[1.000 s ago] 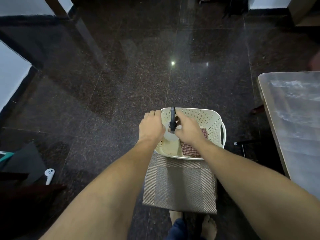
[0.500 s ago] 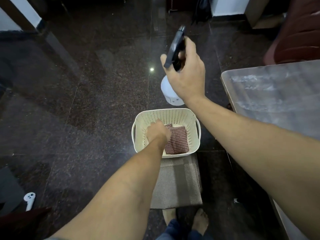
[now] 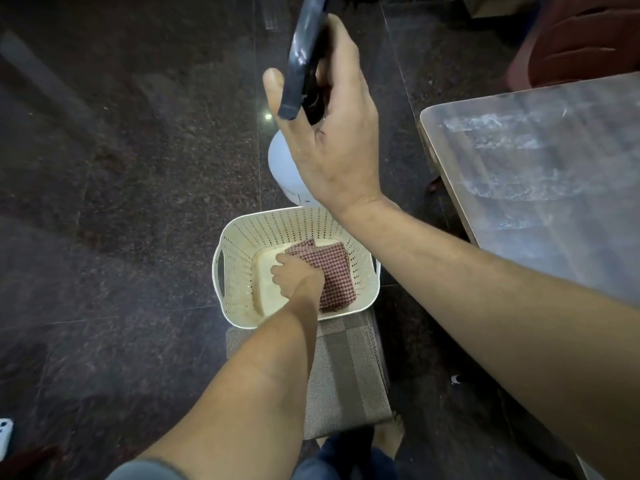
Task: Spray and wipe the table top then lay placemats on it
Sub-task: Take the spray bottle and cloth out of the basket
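Closest to the camera, at the bottom edge, are the person's bare feet (image 3: 389, 434) and blue trouser legs. Just in front of them a stack of grey-brown woven placemats (image 3: 346, 375) lies flat on the dark polished stone floor (image 3: 138, 168). The stack's far end meets a cream perforated plastic basket (image 3: 242, 230); whether it is tucked beneath the basket cannot be told.

The left hand (image 3: 294, 275) reaches down into the basket. Its fingers are curled over the left edge of a folded red-and-white checked cloth (image 3: 334, 271), gripping it. The cloth lies on the right side of the basket's bottom.

Above and beyond the basket, the right hand (image 3: 339, 140) is raised in the air. Its fingers wrap round the neck of a spray bottle (image 3: 284, 168), whose black trigger head points away and whose white body hangs below the palm.

To the right stands the table (image 3: 554, 168), its glossy top streaked with pale smears. Beyond it is a maroon chair (image 3: 571, 39). A small white device (image 3: 5, 438) lies on the floor at far left.
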